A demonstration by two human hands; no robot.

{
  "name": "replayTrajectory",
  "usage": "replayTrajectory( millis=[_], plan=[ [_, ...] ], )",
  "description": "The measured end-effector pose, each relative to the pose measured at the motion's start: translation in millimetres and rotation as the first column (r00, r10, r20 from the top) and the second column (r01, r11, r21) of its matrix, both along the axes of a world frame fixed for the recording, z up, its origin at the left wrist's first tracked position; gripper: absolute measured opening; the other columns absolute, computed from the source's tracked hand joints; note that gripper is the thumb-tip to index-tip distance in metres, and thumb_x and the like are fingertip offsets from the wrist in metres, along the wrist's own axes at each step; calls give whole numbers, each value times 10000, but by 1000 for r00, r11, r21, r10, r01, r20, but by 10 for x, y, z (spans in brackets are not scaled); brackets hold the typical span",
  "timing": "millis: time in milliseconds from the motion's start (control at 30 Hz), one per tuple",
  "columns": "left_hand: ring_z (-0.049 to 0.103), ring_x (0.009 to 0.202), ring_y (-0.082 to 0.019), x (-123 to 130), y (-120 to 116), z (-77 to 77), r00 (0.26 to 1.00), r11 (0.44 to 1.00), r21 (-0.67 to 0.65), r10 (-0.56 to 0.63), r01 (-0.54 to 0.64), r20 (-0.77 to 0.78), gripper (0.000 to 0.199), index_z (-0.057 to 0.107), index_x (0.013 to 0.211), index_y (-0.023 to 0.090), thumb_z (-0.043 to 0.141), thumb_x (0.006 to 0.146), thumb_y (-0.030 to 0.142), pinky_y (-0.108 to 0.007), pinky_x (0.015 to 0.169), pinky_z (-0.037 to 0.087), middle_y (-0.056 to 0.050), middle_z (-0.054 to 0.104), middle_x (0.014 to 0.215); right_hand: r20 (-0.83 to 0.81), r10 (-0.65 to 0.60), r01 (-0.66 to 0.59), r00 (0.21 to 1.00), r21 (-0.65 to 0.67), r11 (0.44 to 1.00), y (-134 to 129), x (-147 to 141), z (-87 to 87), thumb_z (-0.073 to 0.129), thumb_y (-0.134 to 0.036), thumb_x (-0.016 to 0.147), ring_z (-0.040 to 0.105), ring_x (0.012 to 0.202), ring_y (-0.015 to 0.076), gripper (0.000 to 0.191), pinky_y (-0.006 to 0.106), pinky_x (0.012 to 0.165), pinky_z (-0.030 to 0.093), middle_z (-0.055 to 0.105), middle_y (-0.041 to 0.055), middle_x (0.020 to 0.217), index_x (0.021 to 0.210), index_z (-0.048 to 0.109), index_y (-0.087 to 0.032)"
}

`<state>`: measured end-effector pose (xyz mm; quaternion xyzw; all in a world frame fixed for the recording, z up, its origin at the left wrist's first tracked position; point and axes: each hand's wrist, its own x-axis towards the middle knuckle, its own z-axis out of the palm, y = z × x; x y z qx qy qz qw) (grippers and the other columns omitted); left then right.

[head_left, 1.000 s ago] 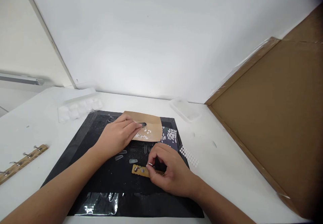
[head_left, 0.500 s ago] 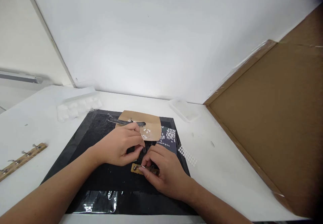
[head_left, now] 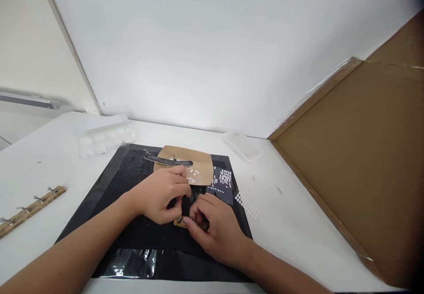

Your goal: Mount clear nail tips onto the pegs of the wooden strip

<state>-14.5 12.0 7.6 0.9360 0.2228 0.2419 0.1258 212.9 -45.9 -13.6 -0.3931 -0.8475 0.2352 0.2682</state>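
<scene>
Beneath the grip of the right hand [head_left: 215, 227] lies a yellowish wooden strip [head_left: 177, 223], mostly covered, one metal fitting showing near its end. That grip is narrow, thumb and finger nearly meeting; I cannot tell whether it pinches anything. Just beside it, the left hand [head_left: 162, 196] curls inward, its grip hidden. With both hands so crowded, a stray knuckle could knock the strip askew on the black mat [head_left: 142, 241], glossy along its near edge. Beyond the left grip, a slim, grainy dark file [head_left: 168, 160] crosses smooth tan card [head_left: 202, 159] bearing loose white chips [head_left: 192, 180], light enough, probably, for a brushing sleeveless wrist to scatter.
</scene>
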Motion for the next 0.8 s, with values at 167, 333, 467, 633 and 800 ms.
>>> replayTrajectory(
  millis=[167, 333, 467, 633, 800],
  plan=[
    [620, 907, -275, 12, -50, 52, 999, 997, -75, -17, 19, 30, 230, 643, 845, 239, 607, 638, 144, -489, 987, 450, -13, 689, 699, -73, -5, 11, 997, 74, 997, 69, 65, 21, 573, -279, 1038, 514, 738, 168, 239, 304, 666, 388, 571, 1, 777, 809, 535, -221],
    [629, 952, -281, 37, -72, 30, 1000, 992, -124, -22, 25, 22, 173, 654, 858, 229, 755, 750, 318, -498, 1038, 415, -24, 712, 764, -174, 85, -65, 981, 115, 991, 145, 154, 83, 494, -265, 1092, 567, 825, 189, 248, 329, 754, 457, 611, 28, 856, 864, 582, -226],
    [615, 890, -273, 92, -70, -88, 999, 993, -109, -39, 35, -31, 528, 606, 758, 215, 897, 634, 638, -469, 944, 443, -25, 670, 737, -178, 47, -22, 983, 141, 990, 171, 189, 113, 573, -282, 1071, 596, 852, 200, 158, 347, 775, 500, 628, 43, 892, 958, 671, -231],
    [597, 894, -269, 116, -65, -139, 995, 998, -60, -41, 36, -92, 522, 664, 816, 213, 922, 617, 620, -439, 876, 458, -31, 681, 776, -139, 33, -6, 990, 194, 981, 192, 235, 141, 658, -297, 1024, 628, 837, 194, 85, 339, 747, 531, 647, 40, 903, 1005, 719, -241],
    [605, 936, -266, 92, -74, -78, 998, 994, -95, -55, 51, -39, 478, 637, 795, 218, 927, 656, 572, -457, 963, 436, -17, 674, 760, -17, 102, -96, 995, 215, 972, 182, 243, 170, 672, -292, 999, 616, 819, 185, 71, 325, 710, 506, 655, 41, 920, 999, 731, -253]
  ],
)
